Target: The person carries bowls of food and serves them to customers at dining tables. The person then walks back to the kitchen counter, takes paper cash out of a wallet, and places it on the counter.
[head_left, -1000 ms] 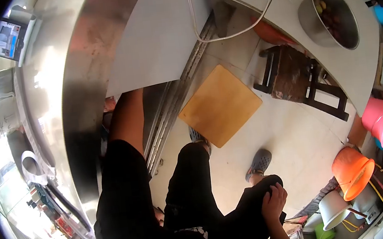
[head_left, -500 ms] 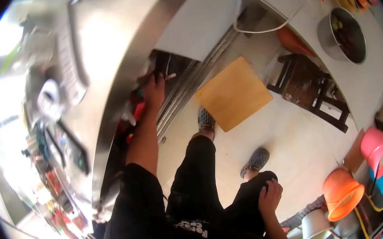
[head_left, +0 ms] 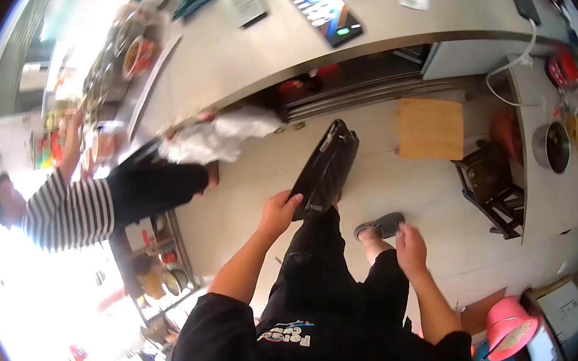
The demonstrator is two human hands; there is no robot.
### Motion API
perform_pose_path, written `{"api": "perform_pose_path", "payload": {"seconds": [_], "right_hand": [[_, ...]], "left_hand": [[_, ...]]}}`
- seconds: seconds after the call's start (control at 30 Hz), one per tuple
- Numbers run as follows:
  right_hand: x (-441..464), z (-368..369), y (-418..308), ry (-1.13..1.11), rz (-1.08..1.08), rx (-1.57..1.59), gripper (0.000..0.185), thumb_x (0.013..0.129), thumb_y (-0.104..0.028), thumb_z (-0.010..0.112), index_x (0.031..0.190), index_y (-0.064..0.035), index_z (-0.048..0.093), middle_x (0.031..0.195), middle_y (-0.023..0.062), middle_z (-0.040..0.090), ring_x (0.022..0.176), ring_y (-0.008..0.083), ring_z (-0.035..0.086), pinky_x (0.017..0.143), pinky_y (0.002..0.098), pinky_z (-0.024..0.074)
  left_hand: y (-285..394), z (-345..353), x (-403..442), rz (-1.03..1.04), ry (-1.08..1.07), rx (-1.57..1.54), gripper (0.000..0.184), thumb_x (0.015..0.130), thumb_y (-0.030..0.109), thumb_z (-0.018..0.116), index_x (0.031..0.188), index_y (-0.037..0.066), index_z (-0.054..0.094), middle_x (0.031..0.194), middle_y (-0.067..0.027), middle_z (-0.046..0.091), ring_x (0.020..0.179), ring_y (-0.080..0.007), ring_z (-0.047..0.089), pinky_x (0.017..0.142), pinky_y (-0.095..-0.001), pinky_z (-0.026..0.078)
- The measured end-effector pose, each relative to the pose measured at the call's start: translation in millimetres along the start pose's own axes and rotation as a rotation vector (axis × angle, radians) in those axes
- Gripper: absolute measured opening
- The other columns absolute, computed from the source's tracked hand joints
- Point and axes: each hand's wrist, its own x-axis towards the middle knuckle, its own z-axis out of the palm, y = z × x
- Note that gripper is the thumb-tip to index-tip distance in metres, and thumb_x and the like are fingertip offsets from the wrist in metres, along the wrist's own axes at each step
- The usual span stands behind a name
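Note:
My left hand (head_left: 280, 212) grips the near end of a black quilted zip bag (head_left: 327, 169), its thumb lying on top. The bag is held out above the floor in front of my left leg, slanting up to the right, with a zip along one side. Above my right knee, my right hand (head_left: 410, 246) is raised with its fingers curled in, and I see nothing in it. The grey clog (head_left: 381, 226) on my right foot is just beside that hand.
Ahead runs a long counter (head_left: 267, 47) with a phone (head_left: 327, 14). White plastic bags (head_left: 213, 138) hang near its left part. A wooden board (head_left: 431, 129) and a dark stool (head_left: 489, 182) stand right. Another person in a striped shirt (head_left: 71, 210) works at left.
My left hand has come out from under the counter and now holds the black bag. My right hand has lifted off my knee and curled. The view has turned left.

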Motion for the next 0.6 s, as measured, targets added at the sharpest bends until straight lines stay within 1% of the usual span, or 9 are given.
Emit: {"api": "perform_pose_path", "payload": {"seconds": [0.13,0.2,0.27,0.3,0.33,0.37,0.4,0.47,0.6], "right_hand": [[68.4,4.9,-153.0,0.113,-0.493,-0.007,0.025,0.08,-0.013,0.063,0.102,-0.0015,0.058,0.107,0.0165,0.056,0.098,0.0359,0.053,0.083,0.0424,0.0456],[74.3,17.3,-224.5,0.079,-0.649,-0.02,0.029,0.077,-0.015,0.067,0.101,-0.0017,0.058,0.111,0.0154,0.055,0.101,0.0356,0.052,0.085,0.0427,0.0449],[73.3,44.4,-284.5,0.041,-0.835,-0.018,0.033,0.074,-0.016,0.071,0.101,-0.0019,0.058,0.115,0.0144,0.054,0.103,0.0352,0.051,0.086,0.043,0.0441],[64.0,59.2,-304.8,0.006,-0.844,-0.086,0.037,0.073,-0.019,0.073,0.102,-0.0017,0.057,0.117,0.0147,0.052,0.106,0.0355,0.05,0.089,0.0437,0.0427],[50.7,72.6,-322.4,-0.032,-0.845,-0.165,0.041,0.071,-0.022,0.075,0.102,-0.0016,0.057,0.12,0.015,0.05,0.109,0.0357,0.048,0.091,0.0445,0.0414],[41.1,90.4,-333.7,-0.077,-0.798,-0.208,0.046,0.069,-0.027,0.076,0.102,-0.0008,0.057,0.125,0.0174,0.047,0.116,0.0364,0.044,0.094,0.0455,0.0387],[31.7,106.4,-348.6,-0.089,-0.846,-0.216,0.046,0.069,-0.027,0.076,0.102,-0.0008,0.057,0.125,0.0174,0.047,0.116,0.0364,0.044,0.094,0.0455,0.0387],[15.0,131.9,-377.1,-0.163,-0.718,-0.288,0.049,0.069,-0.03,0.077,0.101,0.0,0.057,0.127,0.0187,0.045,0.118,0.0374,0.041,0.096,0.0458,0.0373],[-21.4,171.9,-431.0,-0.161,-0.857,-0.292,0.059,0.068,-0.028,0.078,0.113,-0.0002,0.05,0.133,0.0202,0.039,0.121,0.0387,0.038,0.099,0.0465,0.0351]], "left_hand": [[-33.9,-49.3,-82.2,-0.041,0.068,0.006,0.032,0.09,0.029,0.056,0.077,0.0,0.059,0.061,-0.0024,0.049,0.059,-0.0114,0.044,0.055,-0.0306,0.039],[-53.6,-65.7,-111.7,-0.11,0.034,-0.077,0.032,0.09,0.03,0.055,0.081,0.0,0.06,0.067,-0.0145,0.057,0.061,-0.021,0.052,0.06,-0.036,0.043],[-61.4,-89.5,-138.3,-0.048,0.054,-0.057,0.031,0.091,0.031,0.053,0.085,0.002,0.061,0.072,-0.017,0.059,0.065,-0.0291,0.056,0.063,-0.0385,0.045],[-75.9,-98.8,-147.3,0.014,0.038,-0.05,0.03,0.092,0.033,0.052,0.091,0.004,0.063,0.077,-0.0184,0.061,0.071,-0.0354,0.057,0.066,-0.0397,0.046],[-75.6,-110.0,-159.5,0.113,0.145,-0.061,0.027,0.092,0.027,0.053,0.086,0.003,0.061,0.069,-0.0156,0.058,0.062,-0.0289,0.057,0.06,-0.0372,0.045],[-81.2,-122.0,-171.4,0.082,0.165,-0.044,0.027,0.092,0.028,0.053,0.086,0.004,0.062,0.072,-0.0163,0.059,0.066,-0.0324,0.057,0.061,-0.0388,0.046],[-89.8,-135.9,-178.7,0.062,0.186,-0.025,0.026,0.091,0.029,0.052,0.087,0.005,0.062,0.074,-0.017,0.06,0.069,-0.0358,0.058,0.063,-0.0404,0.046],[-112.9,-161.5,-189.8,0.04,0.224,-0.008,0.027,0.091,0.031,0.052,0.087,0.006,0.063,0.075,-0.0168,0.061,0.071,-0.0363,0.059,0.064,-0.0415,0.047],[-146.1,-218.6,-219.5,-0.003,0.277,0.02,0.03,0.09,0.034,0.05,0.086,0.007,0.064,0.077,-0.0172,0.062,0.074,-0.0368,0.059,0.066,-0.0437,0.047]]}}
